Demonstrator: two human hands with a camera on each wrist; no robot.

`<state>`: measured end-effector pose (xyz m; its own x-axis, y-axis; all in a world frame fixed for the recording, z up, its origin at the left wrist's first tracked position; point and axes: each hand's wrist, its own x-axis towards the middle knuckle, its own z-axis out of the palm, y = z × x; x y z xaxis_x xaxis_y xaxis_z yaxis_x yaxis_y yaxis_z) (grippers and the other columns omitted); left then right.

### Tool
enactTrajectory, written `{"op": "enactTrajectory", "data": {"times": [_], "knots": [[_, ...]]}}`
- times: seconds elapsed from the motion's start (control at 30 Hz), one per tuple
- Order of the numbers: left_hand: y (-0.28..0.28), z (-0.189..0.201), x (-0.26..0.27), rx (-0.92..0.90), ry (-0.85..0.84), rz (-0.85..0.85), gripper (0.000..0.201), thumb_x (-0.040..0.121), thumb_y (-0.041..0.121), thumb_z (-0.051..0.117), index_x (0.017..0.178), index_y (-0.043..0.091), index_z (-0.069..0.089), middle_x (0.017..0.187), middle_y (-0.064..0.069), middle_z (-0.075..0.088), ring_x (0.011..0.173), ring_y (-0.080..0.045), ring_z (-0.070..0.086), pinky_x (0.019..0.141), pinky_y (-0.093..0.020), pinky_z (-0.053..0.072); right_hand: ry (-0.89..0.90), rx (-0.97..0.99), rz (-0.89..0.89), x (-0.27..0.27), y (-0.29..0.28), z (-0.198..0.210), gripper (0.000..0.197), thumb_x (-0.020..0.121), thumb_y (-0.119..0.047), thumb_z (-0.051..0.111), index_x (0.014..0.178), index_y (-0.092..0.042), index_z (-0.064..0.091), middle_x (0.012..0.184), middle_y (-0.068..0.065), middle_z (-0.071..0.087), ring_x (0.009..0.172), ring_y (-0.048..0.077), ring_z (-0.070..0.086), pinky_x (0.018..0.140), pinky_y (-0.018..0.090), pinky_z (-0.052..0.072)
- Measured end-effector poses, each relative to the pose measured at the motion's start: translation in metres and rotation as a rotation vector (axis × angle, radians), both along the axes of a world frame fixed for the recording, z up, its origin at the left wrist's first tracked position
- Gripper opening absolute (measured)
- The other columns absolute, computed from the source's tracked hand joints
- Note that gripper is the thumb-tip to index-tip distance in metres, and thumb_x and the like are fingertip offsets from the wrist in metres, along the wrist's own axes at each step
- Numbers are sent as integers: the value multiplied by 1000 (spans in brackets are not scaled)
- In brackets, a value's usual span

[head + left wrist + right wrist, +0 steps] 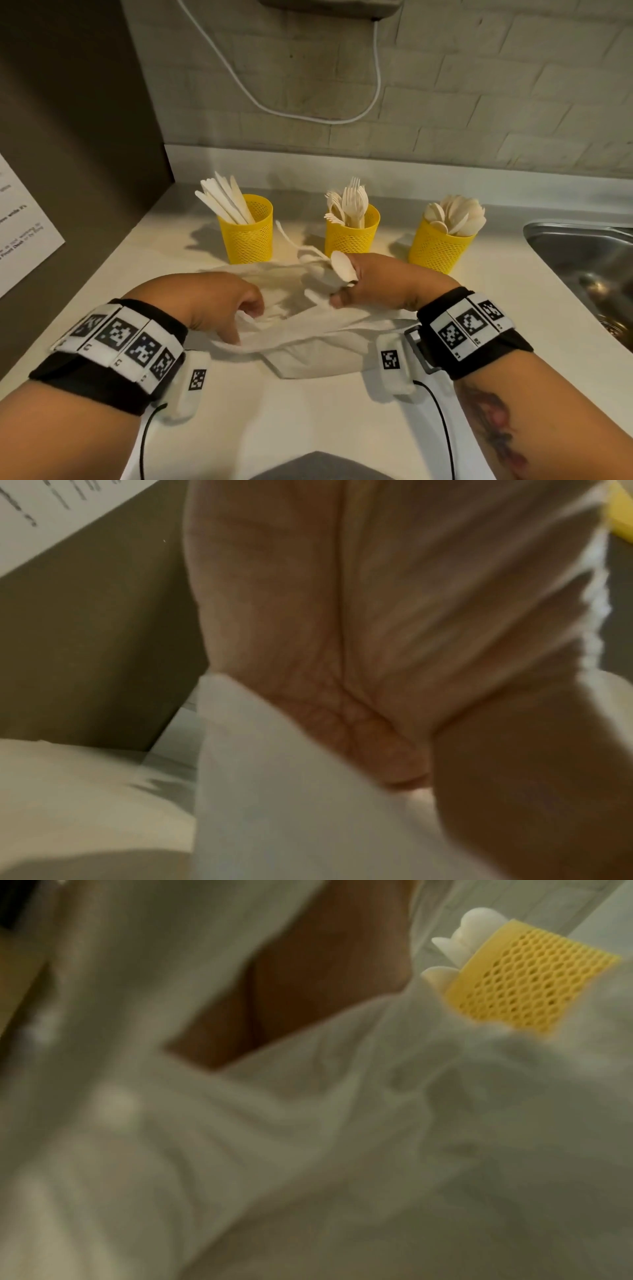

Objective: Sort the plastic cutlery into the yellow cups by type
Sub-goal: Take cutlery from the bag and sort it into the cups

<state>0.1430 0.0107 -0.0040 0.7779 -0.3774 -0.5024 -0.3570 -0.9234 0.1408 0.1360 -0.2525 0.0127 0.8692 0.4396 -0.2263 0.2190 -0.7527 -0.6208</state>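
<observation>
Three yellow mesh cups stand in a row at the back of the counter: the left cup [247, 229] holds knives, the middle cup [352, 230] holds forks, the right cup [439, 244] holds spoons. A white cloth drawstring bag [301, 329] lies crumpled in front of them. My left hand [239, 308] pinches the bag's near edge. My right hand [346, 284] grips a cream plastic spoon [342, 265] at the bag's mouth, bowl up. In the right wrist view the spoon cup [527, 980] shows beyond blurred cloth [308, 1137]. The left wrist view shows my palm [377, 615] against cloth [291, 804].
A steel sink [589, 270] is set into the counter at the right. A dark panel [68, 154] with a printed sheet [20, 226] walls the left side. A white cable [308, 116] hangs on the brick wall behind.
</observation>
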Motion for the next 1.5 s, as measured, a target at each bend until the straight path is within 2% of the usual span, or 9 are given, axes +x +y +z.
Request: {"op": "enactTrajectory", "data": {"times": [0.2,0.37,0.53,0.63,0.73,0.87,1.07,1.2,1.5], "knots": [[-32,2,-14,-432,44,-67,99,58,61,81,144,49,34,147,20,39,136,-6,38,114,-33,33,60,489,-63,3,-4,15,20,81,-15,76,98,-20,69,89,-6,68,89,10,62,91,35,49],[-54,-19,-29,31,122,-158,80,84,57,63,151,48,20,164,11,0,152,-24,3,120,-57,8,75,781,-110,1,-2,27,14,86,-2,66,97,-9,65,80,1,68,79,12,66,79,27,54],[-61,-14,-34,155,107,-176,86,88,54,60,156,40,8,164,7,-21,152,-24,-13,121,-56,0,83,1212,-268,-4,-8,42,16,89,-2,57,105,-2,59,76,5,68,74,16,68,75,28,57],[-52,11,-28,-58,90,-252,86,80,58,69,151,48,24,165,10,10,151,-20,13,122,-43,17,36,1400,-335,-3,-14,57,11,93,-7,57,103,-3,58,78,8,65,77,20,65,76,32,56],[-51,48,-18,-617,76,32,38,85,62,58,121,50,60,132,29,56,125,5,50,104,-15,38,-18,1535,-381,0,-14,71,6,95,-8,56,98,-4,58,75,7,63,73,20,61,75,34,54],[-56,74,5,-1436,400,599,84,81,80,29,133,21,57,139,-9,58,126,-20,56,107,-41,43,-42,1586,-368,2,6,85,8,94,-8,58,94,-3,64,74,5,63,70,15,60,75,31,52],[-87,66,7,-1497,681,840,104,86,82,9,124,-3,57,131,-27,60,121,-46,58,104,-58,43,-193,1563,-396,4,49,81,28,93,-4,59,120,-2,53,79,4,62,72,12,62,69,27,51],[-95,46,11,-1575,792,1055,105,88,80,17,131,-9,52,129,-33,58,117,-51,57,95,-61,46,-230,1541,-411,5,53,72,18,93,-1,58,107,-11,57,74,-1,65,71,11,63,69,28,52],[-104,49,5,-1868,750,1090,55,102,54,38,107,11,73,102,-14,76,86,-30,75,83,-43,55,-191,1213,-384,2,75,17,41,83,0,66,123,-7,61,112,14,71,109,25,68,100,48,51]]}}
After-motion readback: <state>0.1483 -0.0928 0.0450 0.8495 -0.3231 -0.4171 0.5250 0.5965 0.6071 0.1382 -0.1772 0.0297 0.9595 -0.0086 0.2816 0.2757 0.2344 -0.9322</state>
